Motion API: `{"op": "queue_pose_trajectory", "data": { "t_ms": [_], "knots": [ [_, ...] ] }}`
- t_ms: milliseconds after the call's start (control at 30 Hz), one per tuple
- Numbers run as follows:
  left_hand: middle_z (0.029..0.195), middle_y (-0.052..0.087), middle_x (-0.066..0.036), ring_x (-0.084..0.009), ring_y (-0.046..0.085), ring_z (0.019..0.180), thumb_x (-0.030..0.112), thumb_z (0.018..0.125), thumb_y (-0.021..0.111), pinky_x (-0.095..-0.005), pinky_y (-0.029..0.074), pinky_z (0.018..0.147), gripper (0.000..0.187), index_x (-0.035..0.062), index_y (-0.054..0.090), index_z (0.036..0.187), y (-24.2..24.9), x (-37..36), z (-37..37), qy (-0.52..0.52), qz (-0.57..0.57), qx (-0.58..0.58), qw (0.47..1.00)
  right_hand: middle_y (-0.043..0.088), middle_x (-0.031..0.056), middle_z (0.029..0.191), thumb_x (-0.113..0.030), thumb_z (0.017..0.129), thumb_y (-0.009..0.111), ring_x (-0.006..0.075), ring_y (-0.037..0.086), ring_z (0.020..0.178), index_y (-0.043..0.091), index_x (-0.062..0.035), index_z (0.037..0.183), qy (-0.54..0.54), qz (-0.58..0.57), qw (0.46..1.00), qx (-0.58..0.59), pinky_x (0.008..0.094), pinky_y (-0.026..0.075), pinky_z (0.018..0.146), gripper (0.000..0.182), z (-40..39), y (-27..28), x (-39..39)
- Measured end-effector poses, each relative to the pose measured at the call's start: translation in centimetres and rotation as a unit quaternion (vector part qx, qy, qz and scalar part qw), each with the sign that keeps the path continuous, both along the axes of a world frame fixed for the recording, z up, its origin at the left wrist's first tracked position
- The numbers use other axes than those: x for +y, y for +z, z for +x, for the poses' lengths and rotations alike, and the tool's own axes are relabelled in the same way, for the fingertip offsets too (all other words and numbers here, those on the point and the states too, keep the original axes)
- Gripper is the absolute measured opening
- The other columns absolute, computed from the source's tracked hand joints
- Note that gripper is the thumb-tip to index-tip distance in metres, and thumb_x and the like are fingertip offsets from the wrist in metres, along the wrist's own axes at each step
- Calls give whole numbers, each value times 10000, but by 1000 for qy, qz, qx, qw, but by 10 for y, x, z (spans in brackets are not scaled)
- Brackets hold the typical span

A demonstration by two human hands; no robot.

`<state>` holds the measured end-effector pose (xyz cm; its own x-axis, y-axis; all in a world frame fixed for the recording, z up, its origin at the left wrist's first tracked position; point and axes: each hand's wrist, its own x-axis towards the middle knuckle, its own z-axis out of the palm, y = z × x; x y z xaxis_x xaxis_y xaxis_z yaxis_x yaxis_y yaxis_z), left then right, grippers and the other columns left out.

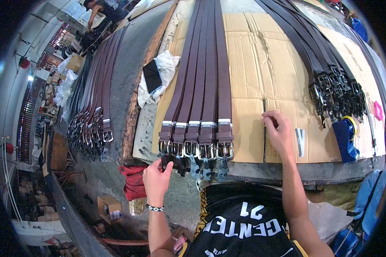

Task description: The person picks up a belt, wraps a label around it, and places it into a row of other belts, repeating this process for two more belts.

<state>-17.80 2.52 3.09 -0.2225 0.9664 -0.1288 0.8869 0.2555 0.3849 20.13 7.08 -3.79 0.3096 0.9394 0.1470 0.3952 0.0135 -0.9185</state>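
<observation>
Your left grip (pixel 157 177) sat at the desk's (pixel 248 128) near edge, touching the buckle end of five belts (pixel 201 85) running away from you. Your right grip (pixel 278 132) rested on the cardboard (pixel 248 55) just right of them. Left of the belts lay a phone (pixel 152 76) on a cloth (pixel 165 64); right of your right grip, a bundle of belts (pixel 326 73).

The far ends of the brown belts (pixel 200 68) run off the frame at twelve o'clock. Print on their white labels (pixel 208 124) is too small to read. The left hand (pixel 157 180) covers the leftmost buckle's tag. The person (pixel 102 9) at eleven o'clock is cut off by the edge.
</observation>
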Motion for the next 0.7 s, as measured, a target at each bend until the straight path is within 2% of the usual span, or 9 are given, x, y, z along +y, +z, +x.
{"op": "queue_pose_trajectory", "data": {
  "t_ms": [33,133,233,267,367,467,700],
  "knots": [
    [929,749,-216,-296,739,817,292,876,768,-383,548,752,393,-40,716,1081,0,1,0,2,3,-21,1000,690,137,865,-80,932,632,210,651,775,691,6,1014,1,-3,1000,1,331,510,730,133,0,-1,0],
    [1011,711,-298,-431,699,958,386,868,760,-468,541,830,615,-73,638,1259,-8,6,-3,-4,98,10,995,689,137,863,-79,932,632,210,649,772,693,6,1018,2,-4,1000,3,331,510,728,135,0,-2,1],
    [1196,658,-333,-447,659,1106,406,884,753,-474,517,929,747,-105,523,1378,-5,22,6,-18,144,-10,989,686,135,850,-78,934,631,206,644,757,694,6,1018,1,7,1000,-4,328,509,718,134,0,-2,0],
    [1260,644,-318,-383,643,1204,345,896,765,-434,506,995,772,-91,450,1450,-1,29,11,-31,147,-32,988,685,132,840,-77,935,631,201,641,746,695,7,1015,1,10,1000,-7,326,508,709,133,0,-2,1],
    [1280,639,-310,-379,640,1210,332,902,759,-426,498,1010,729,-94,483,1426,-8,46,16,-50,147,-34,987,681,125,811,-77,937,633,183,632,715,699,8,1007,2,11,1000,-1,318,504,682,129,1,-6,2],
    [1311,620,-313,-367,630,1234,303,906,759,-410,484,1037,684,-95,512,1403,-5,54,18,-7,95,-40,995,680,119,792,-77,937,638,168,624,695,704,7,1002,-5,17,1000,-1,311,500,660,126,3,-7,1],
    [1304,611,-336,-358,604,1272,253,903,759,-389,466,1066,649,-132,524,1369,-14,53,9,-13,128,-115,985,685,125,806,-86,933,636,175,631,698,703,12,1005,-10,9,1000,6,314,500,665,139,0,-3,1]
  ]
}}
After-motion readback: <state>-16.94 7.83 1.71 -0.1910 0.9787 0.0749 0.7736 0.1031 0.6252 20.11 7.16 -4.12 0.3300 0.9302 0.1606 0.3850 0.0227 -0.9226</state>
